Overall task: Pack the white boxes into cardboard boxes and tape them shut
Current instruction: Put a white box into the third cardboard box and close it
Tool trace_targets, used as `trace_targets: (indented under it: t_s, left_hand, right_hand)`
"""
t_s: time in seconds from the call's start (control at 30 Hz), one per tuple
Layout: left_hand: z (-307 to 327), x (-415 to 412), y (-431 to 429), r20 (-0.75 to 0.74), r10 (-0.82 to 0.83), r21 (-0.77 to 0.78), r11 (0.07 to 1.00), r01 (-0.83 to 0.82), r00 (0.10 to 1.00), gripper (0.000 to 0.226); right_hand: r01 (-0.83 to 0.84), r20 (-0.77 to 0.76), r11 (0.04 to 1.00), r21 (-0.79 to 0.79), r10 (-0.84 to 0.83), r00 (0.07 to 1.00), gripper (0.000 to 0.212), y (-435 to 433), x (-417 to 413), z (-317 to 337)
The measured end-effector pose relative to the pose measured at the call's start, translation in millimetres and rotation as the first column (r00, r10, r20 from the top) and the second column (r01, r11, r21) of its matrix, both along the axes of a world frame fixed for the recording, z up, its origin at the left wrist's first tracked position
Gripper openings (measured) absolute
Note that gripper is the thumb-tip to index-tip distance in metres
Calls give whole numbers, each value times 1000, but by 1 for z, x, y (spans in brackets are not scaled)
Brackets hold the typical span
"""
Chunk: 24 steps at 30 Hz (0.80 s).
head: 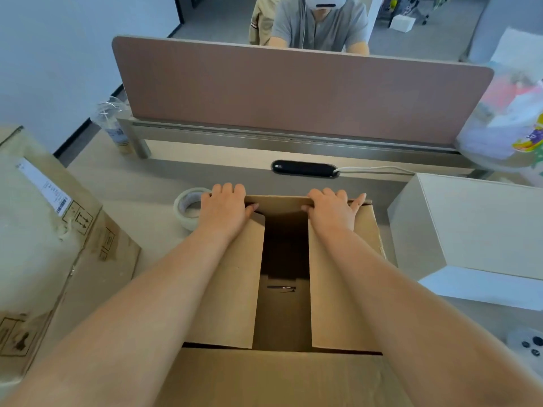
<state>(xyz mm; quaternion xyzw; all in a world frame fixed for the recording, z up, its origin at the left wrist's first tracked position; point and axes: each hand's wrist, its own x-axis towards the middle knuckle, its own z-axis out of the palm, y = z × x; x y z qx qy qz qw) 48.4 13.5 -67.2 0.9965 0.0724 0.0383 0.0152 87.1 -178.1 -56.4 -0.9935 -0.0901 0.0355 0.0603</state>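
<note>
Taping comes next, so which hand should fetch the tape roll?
Probably left: the tape roll lies just beside the left hand, while the right hand grips the far flap across the cardboard box.

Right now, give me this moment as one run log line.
cardboard box: side flaps in; left hand: grips far flap; right hand: grips far flap; tape roll: desk, left of box; white box: desk, right

Soft, even light is filling the whole scene, nothing harsh or glary. The inside of the cardboard box is sinking into deep shadow, while the tabletop is only catching faint, fuzzy ones. The wide-angle lens is bowing the divider panel and stretching everything near the edges. The plastic bag on the right is washing out and looking smeary.
</note>
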Motion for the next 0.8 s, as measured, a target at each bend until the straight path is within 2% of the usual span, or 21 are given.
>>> trace_targets:
  t_s: [0.2,0.3,0.37,0.5,0.63,0.7,0.8]
  left_hand:
    - [2,-4,-2,-19,1,-12,1000,-1,1000,51]
    - [8,-8,-4,-66,-2,-106,994,-5,998,65]
    - [14,-17,-10,-67,4,-121,993,-12,998,74]
    - [26,-45,-32,-154,-23,-128,992,3,988,98]
    - [35,-76,-57,-390,-62,-234,972,-34,919,92]
    - [36,-88,-68,-489,-87,-159,987,9,868,80]
    - [24,-102,-78,-519,-48,-65,998,17,853,62]
  right_hand:
    - [13,6,1000,-9,-12,1000,32,4,-8,0]
    - [-4,-8,1000,-21,4,1000,64,5,-19,5]
    - [-72,-21,997,-39,71,997,85,6,-32,12]
    - [-146,-153,986,-77,133,979,102,5,-61,19]
    - [-154,-214,980,-129,124,969,94,-8,-88,32]
    - [-160,-213,978,-131,130,968,78,-17,-97,41]
    - [-221,-222,973,-65,202,954,66,-32,-112,48]
